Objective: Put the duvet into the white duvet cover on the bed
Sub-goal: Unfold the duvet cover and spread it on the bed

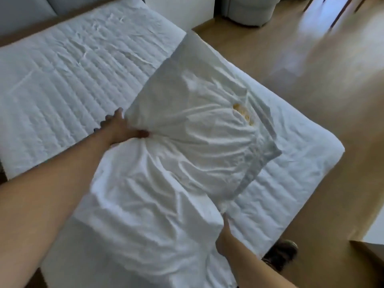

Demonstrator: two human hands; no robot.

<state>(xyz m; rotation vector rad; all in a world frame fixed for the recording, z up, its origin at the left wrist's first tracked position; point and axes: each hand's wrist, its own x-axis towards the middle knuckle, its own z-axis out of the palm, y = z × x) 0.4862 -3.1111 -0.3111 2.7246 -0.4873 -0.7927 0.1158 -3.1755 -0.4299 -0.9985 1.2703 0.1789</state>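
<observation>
Left hand [122, 129] clutches a bunched side of the white duvet cover [187, 154]; right hand [225, 240] pinches its near edge. The cover lies partly raised over the quilted mattress [62, 80]. The step appears to be spreading it out; next comes finding the opening. No duvet is clearly visible.

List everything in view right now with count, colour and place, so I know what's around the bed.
duvet cover: one, white, bunched on the near right part of the bed, lifted at two points
yellow marks: a few, yellow, upper right of the duvet cover
bed: one, white quilted top, across left and middle
padded panel: one, pale grey, beyond the bed, top left
rounded seat: one, pale grey, on the floor at top
floor: light wood, right of the bed
dark shoe: one, on the floor, lower right
duvet: cannot be told apart from the cover
left hand: grips the cover's left edge
right hand: pinches the cover's near corner
</observation>
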